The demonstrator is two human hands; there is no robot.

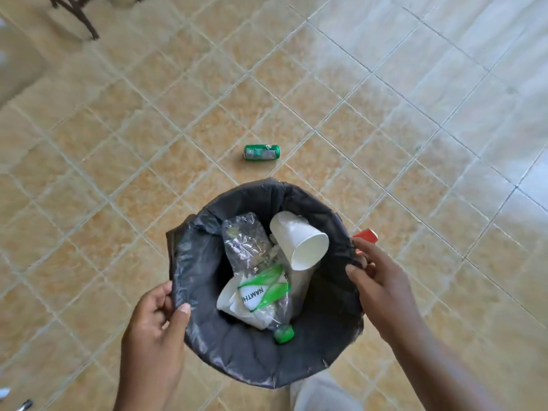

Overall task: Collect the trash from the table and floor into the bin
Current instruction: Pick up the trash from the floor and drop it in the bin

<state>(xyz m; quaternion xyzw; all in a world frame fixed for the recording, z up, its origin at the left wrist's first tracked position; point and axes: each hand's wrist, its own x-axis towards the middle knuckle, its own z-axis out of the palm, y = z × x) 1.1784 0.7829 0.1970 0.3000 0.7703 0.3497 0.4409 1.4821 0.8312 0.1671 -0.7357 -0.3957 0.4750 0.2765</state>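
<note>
The left hand (157, 321) and right hand (382, 280) grasp the bin (243, 360) over tan tiles (148, 129).
Inside the bin: crushed bottle (246, 247), paper cup (299, 238); green can (261, 152) beyond.

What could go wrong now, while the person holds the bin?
1. The left hand and right hand grip the bin at its liner edge; the liner might slip or tear.
2. The cup lies high inside; tilting the bin could spill it.
3. The can lies on the floor ahead; a step might kick it away.
</note>
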